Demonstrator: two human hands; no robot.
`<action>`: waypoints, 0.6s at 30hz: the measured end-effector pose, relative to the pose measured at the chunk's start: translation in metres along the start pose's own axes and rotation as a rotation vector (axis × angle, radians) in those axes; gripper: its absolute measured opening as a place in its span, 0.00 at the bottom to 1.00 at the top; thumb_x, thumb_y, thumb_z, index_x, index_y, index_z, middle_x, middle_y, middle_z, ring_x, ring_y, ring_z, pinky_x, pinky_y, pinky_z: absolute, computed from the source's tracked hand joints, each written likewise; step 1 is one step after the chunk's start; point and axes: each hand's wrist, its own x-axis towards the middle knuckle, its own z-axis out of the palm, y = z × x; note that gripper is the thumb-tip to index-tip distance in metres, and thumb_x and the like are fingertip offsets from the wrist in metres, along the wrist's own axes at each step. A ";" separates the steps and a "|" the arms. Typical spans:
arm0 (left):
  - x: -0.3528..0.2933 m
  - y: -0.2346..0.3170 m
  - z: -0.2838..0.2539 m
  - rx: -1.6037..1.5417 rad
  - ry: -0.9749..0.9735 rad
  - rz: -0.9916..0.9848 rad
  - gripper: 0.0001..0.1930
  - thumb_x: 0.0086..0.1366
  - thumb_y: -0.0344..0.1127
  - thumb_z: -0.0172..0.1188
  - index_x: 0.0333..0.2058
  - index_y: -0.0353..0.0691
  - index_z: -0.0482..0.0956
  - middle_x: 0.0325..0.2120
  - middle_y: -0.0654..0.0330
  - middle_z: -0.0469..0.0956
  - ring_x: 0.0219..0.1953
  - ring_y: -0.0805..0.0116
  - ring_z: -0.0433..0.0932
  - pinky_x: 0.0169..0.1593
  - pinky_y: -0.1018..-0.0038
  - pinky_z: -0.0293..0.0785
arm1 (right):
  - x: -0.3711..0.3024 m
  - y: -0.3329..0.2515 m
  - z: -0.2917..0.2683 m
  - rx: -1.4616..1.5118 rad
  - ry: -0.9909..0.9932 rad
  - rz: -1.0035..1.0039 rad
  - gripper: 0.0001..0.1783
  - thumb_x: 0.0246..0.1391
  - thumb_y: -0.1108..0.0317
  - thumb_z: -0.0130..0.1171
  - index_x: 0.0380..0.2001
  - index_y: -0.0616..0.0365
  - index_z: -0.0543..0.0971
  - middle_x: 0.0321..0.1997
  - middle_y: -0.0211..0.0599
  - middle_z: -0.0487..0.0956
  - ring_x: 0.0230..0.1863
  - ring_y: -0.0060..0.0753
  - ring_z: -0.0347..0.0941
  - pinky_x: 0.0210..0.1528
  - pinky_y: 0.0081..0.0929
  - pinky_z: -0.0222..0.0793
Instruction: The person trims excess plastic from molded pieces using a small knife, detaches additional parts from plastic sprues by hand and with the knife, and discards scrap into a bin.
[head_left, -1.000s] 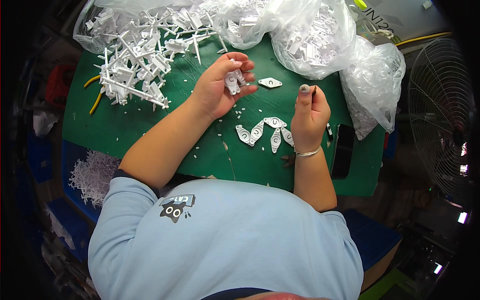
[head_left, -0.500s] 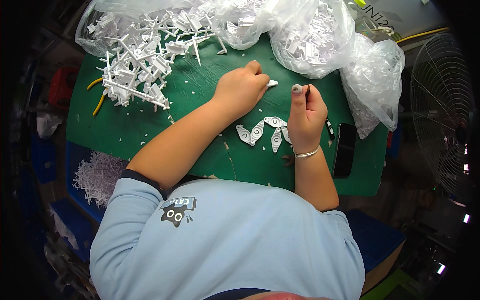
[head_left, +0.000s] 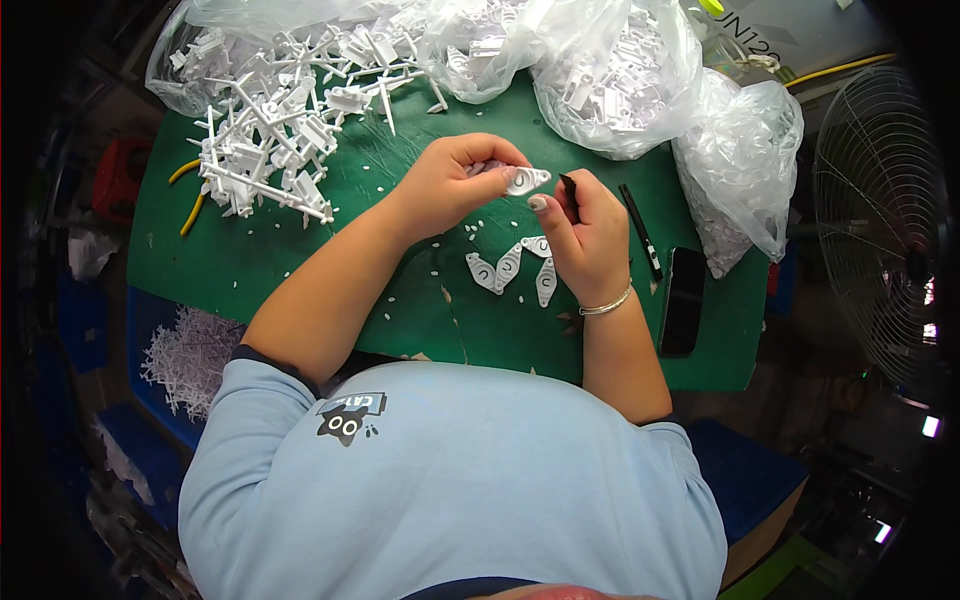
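- Already, three flat white oval plastic pieces [head_left: 512,270] lie side by side on the green cutting mat [head_left: 300,260], just below the hands — seemingly finished ones.
- The left hand [head_left: 455,180] pinches another small white oval plastic part [head_left: 525,180] by its edge, held just above the mat.
- The right hand [head_left: 585,235] is curled tight around a slim black trimming tool [head_left: 570,195], its tip close beside that part.
- Much looks left: a heap of white plastic sprue frames [head_left: 270,130] sits at the mat's far left — still untrimmed, by the look of it.
- Clear plastic bags of white parts [head_left: 610,80] crowd the far edge.
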 end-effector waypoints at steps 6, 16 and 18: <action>-0.005 0.008 -0.002 0.029 -0.096 0.026 0.07 0.62 0.29 0.56 0.37 0.33 0.79 0.25 0.70 0.74 0.25 0.86 0.65 0.27 0.86 0.59 | 0.001 0.002 0.002 0.007 -0.016 -0.022 0.21 0.52 0.54 0.62 0.22 0.60 0.69 0.17 0.37 0.67 0.18 0.37 0.63 0.21 0.31 0.59; -0.005 0.011 -0.004 0.045 -0.127 0.054 0.06 0.59 0.27 0.56 0.33 0.35 0.80 0.23 0.70 0.72 0.23 0.86 0.63 0.26 0.84 0.57 | 0.001 0.002 -0.001 -0.028 -0.107 -0.073 0.22 0.52 0.55 0.62 0.19 0.60 0.66 0.16 0.39 0.65 0.17 0.41 0.61 0.21 0.33 0.58; -0.006 0.011 -0.005 0.054 -0.128 0.069 0.06 0.58 0.26 0.56 0.33 0.35 0.80 0.23 0.70 0.72 0.23 0.85 0.63 0.26 0.84 0.57 | 0.001 0.002 -0.001 -0.033 -0.115 -0.069 0.23 0.52 0.54 0.62 0.18 0.60 0.66 0.16 0.39 0.65 0.17 0.40 0.61 0.20 0.33 0.57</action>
